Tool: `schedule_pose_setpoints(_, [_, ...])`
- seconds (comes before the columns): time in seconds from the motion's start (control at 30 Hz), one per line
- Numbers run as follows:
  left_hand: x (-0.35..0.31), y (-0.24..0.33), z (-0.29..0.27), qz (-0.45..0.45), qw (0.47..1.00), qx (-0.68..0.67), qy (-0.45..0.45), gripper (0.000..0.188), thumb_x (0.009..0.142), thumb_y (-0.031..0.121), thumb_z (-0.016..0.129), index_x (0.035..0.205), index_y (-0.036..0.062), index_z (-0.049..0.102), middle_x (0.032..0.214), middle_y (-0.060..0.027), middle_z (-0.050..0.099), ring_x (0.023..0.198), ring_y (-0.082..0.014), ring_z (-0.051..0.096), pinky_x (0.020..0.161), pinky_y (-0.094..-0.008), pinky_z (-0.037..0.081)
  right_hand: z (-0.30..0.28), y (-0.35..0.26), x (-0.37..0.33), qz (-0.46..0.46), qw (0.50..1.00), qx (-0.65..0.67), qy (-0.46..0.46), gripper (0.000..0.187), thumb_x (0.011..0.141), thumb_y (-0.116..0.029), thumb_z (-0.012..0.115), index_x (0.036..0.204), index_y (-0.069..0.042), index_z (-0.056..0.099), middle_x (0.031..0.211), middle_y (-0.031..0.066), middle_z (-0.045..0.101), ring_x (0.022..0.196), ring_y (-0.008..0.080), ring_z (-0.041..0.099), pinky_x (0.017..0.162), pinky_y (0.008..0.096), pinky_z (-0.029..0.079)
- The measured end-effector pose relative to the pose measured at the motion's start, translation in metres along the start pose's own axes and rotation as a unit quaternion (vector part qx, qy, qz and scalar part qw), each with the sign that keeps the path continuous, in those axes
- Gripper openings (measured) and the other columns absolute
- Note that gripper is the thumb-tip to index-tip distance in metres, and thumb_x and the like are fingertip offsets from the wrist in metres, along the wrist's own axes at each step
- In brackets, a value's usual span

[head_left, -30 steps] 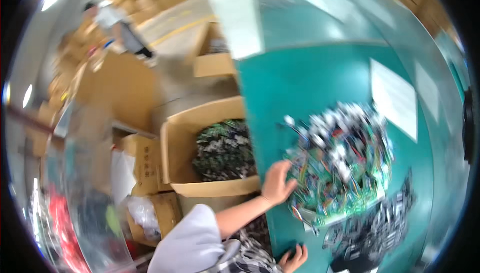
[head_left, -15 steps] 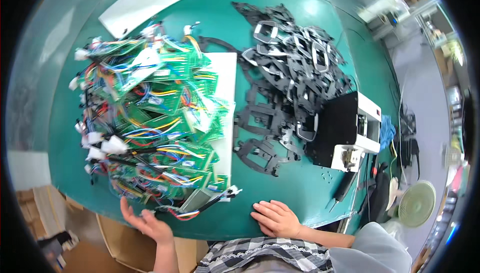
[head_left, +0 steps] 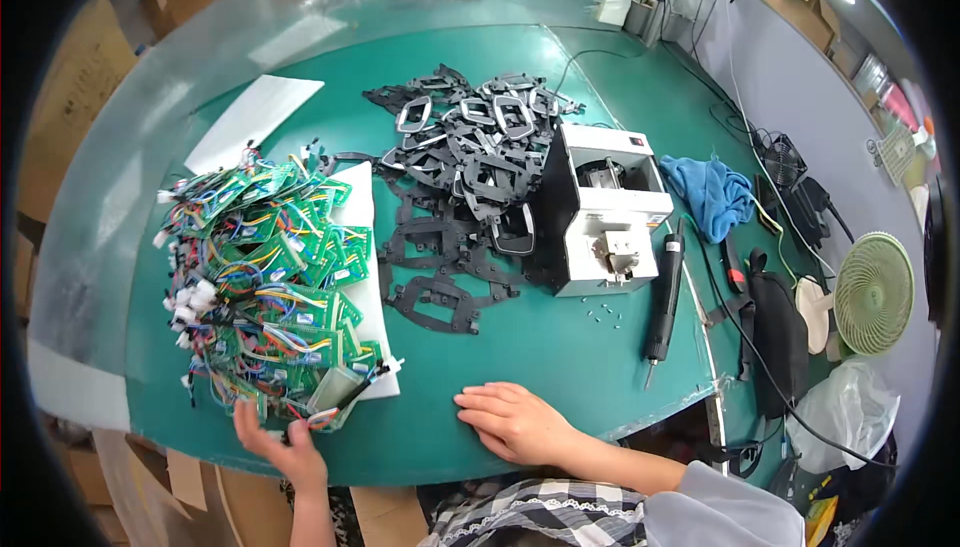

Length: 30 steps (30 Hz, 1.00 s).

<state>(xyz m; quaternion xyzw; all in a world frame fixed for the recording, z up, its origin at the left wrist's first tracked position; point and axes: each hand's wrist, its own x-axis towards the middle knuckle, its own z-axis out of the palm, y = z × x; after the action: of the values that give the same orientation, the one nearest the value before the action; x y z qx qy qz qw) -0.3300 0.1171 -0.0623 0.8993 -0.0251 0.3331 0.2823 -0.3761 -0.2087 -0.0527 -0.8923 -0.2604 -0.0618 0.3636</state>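
While the left hand reaches with fingers spread into the near edge of the pile of green circuit boards with coloured wires, touching it, the right hand lies flat, fingers together, on the green bench. Black frames lie heaped beside a white machine.

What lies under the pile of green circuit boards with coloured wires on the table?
A white foam sheet shows under the pile of circuit boards, sticking out along its right side on the green table. How far the sheet runs beneath is covered. The left hand touches the pile's near edge.
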Motion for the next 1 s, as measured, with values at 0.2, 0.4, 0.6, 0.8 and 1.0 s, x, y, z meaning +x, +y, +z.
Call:
schedule_pose_setpoints(0.2, [0.008, 0.036, 0.003, 0.293, 0.920, 0.203, -0.161, 0.072, 0.068, 0.064, 0.068, 0.123, 0.0186, 0.056, 0.131, -0.0068, 0.047, 0.126, -0.0308, 0.037, 0.105, -0.0550, 0.019, 0.010, -0.001, 0.004, -0.012, 1.000, 0.016, 0.020, 0.028, 0.081, -0.011, 0.062, 0.108, -0.005, 0.063, 0.122, 0.0108, 0.060, 0.116, 0.0279, 0.055, 0.098, 0.0411, 0.042])
schedule_pose_setpoints(0.4, [0.020, 0.048, 0.025, 0.267, 0.936, 0.178, -0.144, 0.053, 0.079, 0.053, 0.064, 0.121, 0.0208, 0.060, 0.124, 0.0008, 0.053, 0.119, -0.0214, 0.046, 0.105, -0.0530, 0.023, 0.010, -0.016, 0.029, 0.003, 0.998, -0.059, -0.028, 0.071, 0.086, -0.028, 0.063, 0.143, -0.002, 0.030, 0.142, 0.0188, 0.041, 0.132, 0.0315, 0.039, 0.108, 0.0439, 0.029])
schedule_pose_setpoints(0.6, [0.026, 0.055, 0.039, 0.241, 0.943, 0.183, -0.138, 0.053, 0.078, 0.050, 0.064, 0.123, 0.0254, 0.057, 0.120, 0.0023, 0.050, 0.117, -0.0189, 0.045, 0.104, -0.0523, 0.026, 0.049, -0.018, 0.076, 0.008, 0.990, -0.139, -0.009, 0.076, 0.085, -0.031, 0.064, 0.142, 0.004, 0.028, 0.140, 0.0216, 0.041, 0.136, 0.0328, 0.034, 0.111, 0.0459, 0.027])
schedule_pose_setpoints(0.8, [0.051, 0.048, 0.068, 0.217, 0.952, 0.187, -0.106, 0.055, 0.075, 0.047, 0.066, 0.123, 0.0234, 0.056, 0.118, 0.0019, 0.051, 0.115, -0.0196, 0.045, 0.104, -0.0535, 0.026, 0.073, 0.000, 0.118, 0.043, 0.987, -0.143, 0.053, 0.073, 0.084, -0.030, 0.064, 0.140, 0.004, 0.032, 0.139, 0.0252, 0.039, 0.136, 0.0364, 0.032, 0.111, 0.0445, 0.027])
schedule_pose_setpoints(1.0, [0.088, 0.038, 0.086, 0.244, 0.949, 0.161, -0.118, 0.056, 0.077, 0.046, 0.067, 0.126, 0.0218, 0.056, 0.119, 0.0005, 0.051, 0.115, -0.0216, 0.044, 0.106, -0.0525, 0.024, 0.058, 0.009, 0.127, 0.022, 0.991, -0.116, 0.054, 0.068, 0.084, -0.025, 0.063, 0.141, -0.001, 0.034, 0.143, 0.0214, 0.037, 0.135, 0.0344, 0.034, 0.111, 0.0452, 0.027])
